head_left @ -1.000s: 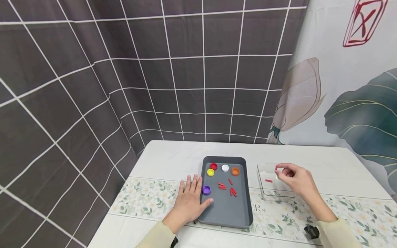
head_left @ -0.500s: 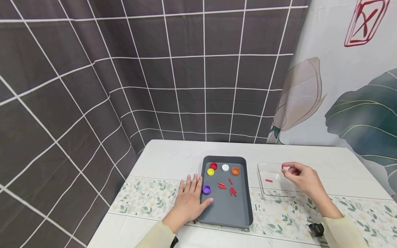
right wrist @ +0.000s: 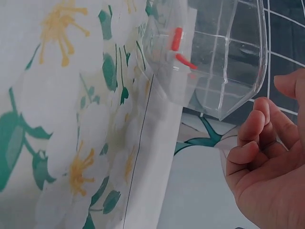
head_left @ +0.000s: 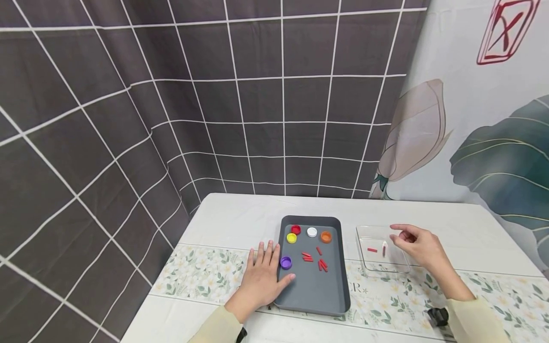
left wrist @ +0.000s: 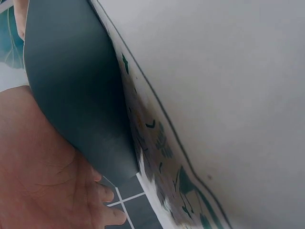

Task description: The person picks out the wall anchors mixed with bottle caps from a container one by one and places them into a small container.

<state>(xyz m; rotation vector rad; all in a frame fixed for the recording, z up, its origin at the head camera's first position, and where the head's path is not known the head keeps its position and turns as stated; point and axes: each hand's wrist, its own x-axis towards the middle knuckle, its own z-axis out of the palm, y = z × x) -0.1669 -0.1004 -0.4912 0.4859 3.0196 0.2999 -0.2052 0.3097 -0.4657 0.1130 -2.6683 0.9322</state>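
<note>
My left hand (head_left: 262, 281) lies spread along the left rim of a grey tray (head_left: 310, 295), thumb over the edge. In the left wrist view the palm (left wrist: 38, 167) rests against the tray's outer wall (left wrist: 76, 86). Over the right side of a clear plastic box (head_left: 361, 259) is my right hand (head_left: 419, 245), thumb and forefinger apart with nothing between them. Inside the box, one short red stick (head_left: 372, 250) lies flat, and another red stick (head_left: 384, 250), slightly blurred, stands nearer the hand. Both red sticks (right wrist: 177, 39) show through the box in the right wrist view.
On the tray are several more red sticks (head_left: 322, 265) and bottle caps: red (head_left: 296, 229), yellow (head_left: 291, 238), white (head_left: 311, 232), orange (head_left: 326, 237) and purple (head_left: 286, 262). A floral band (head_left: 201, 267) crosses the white tablecloth. Gridded curtain hangs behind.
My right hand has shifted slightly right over the box and let go of the red stick it pinched, which now shows inside the box. The left hand has stayed put.
</note>
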